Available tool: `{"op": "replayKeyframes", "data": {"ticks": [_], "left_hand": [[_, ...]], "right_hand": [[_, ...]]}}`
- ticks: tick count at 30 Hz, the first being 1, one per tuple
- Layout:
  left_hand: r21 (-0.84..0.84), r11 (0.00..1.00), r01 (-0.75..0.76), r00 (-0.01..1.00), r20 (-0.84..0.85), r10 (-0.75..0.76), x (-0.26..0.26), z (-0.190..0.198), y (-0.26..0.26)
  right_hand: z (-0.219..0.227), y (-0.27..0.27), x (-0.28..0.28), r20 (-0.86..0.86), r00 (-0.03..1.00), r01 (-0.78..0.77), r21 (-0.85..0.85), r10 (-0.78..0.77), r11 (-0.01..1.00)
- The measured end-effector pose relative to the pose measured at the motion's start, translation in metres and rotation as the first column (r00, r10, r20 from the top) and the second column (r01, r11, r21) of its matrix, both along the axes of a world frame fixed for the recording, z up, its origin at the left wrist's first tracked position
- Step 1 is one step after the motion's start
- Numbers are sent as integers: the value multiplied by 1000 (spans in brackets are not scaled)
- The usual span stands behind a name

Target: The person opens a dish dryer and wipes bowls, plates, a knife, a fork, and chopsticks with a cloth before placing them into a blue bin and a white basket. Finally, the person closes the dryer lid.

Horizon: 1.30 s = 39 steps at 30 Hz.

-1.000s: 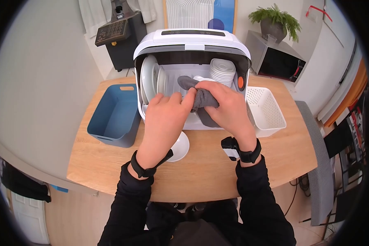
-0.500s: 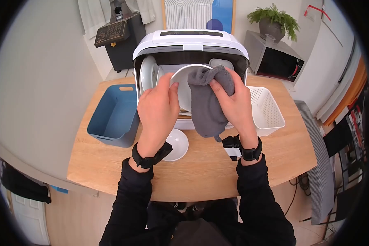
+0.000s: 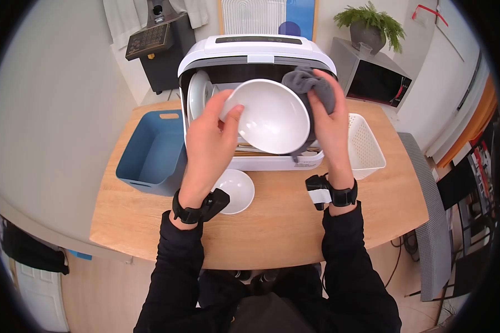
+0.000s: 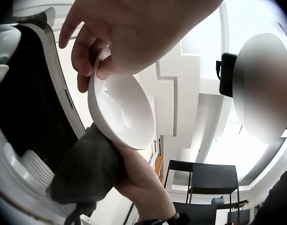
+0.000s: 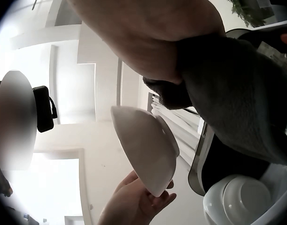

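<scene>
In the head view my left hand (image 3: 208, 136) pinches the left rim of a white bowl (image 3: 275, 116), thumb on the inner side. The bowl is tilted, its hollow facing up toward the head camera. My right hand (image 3: 332, 122) grips a bunched grey cloth (image 3: 312, 86) at the bowl's right rim. Part of the cloth hangs down behind the bowl. From the right wrist, the bowl's outer side and foot (image 5: 168, 136) show beside the cloth. A second white bowl (image 3: 238, 191) stands on the table near my left wrist.
Behind the hands is an open white countertop dishwasher (image 3: 253, 49), with plates (image 3: 199, 97) upright at its left. A blue bin (image 3: 153, 150) stands to its left, a white perforated basket (image 3: 365, 144) to its right. A microwave (image 3: 378, 80) sits farther back.
The bowl, earlier largely covered by the cloth and hands, has turned to show its inside. My right hand has moved the cloth up and right, to the bowl's far right side.
</scene>
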<state>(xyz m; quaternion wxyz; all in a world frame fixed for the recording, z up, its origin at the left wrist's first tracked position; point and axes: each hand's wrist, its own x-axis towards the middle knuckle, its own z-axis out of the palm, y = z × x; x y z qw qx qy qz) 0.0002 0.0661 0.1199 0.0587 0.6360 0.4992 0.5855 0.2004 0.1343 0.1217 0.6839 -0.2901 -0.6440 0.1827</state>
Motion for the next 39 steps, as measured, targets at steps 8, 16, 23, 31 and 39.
{"op": "replayKeyframes", "data": {"ticks": [8, 16, 23, 31, 39], "left_hand": [[6, 996, 93, 996, -8, -93, 9, -10, 7], [-35, 993, 114, 986, -120, -118, 10, -5, 4], [312, 941, -131, 910, -338, 239, 7, -5, 5], [549, 798, -249, 768, -390, 508, -1, -4, 8], [644, 763, -46, 758, -475, 447, 4, -6, 6]], "right_hand": [[1, -12, 1, -337, 649, -761, -320, 683, 565], [2, -18, -5, -389, 637, -741, -545, 665, 392], [8, -20, -6, -303, 737, -652, -554, 604, 518], [9, -29, -5, 163, 896, -366, -257, 413, 895], [9, -27, 4, 169, 764, -547, -340, 622, 765]]}}
